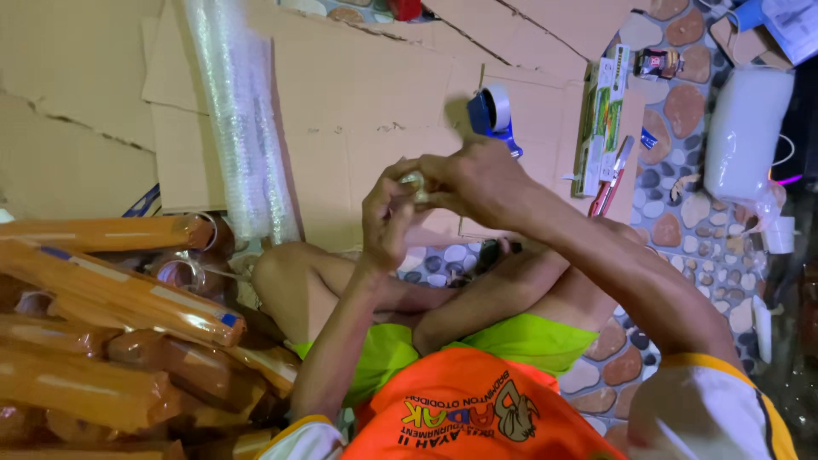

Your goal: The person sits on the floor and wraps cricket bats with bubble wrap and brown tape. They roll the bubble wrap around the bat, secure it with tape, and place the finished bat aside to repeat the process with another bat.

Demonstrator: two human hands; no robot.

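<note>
Gripping a small pale object [415, 186], too blurred to identify, both hands meet above the crossed legs [443, 298]; left hand [388, 223] has fingers curled shut on it from below; right hand [477, 181] has fingertips pinched on it from above; cardboard sheets [358, 111] lie beyond; a tape dispenser [494, 113] sits just past the hands; a bubble-wrap roll [240, 119] lies to the left; taped brown packages [111, 324] are stacked at lower left.

Both hands, left hand [388, 223] and right hand [477, 181], pinch a small shiny object [415, 183] above flattened cardboard [358, 102]; tape-wrapped parcels [111, 324] lie left.
</note>
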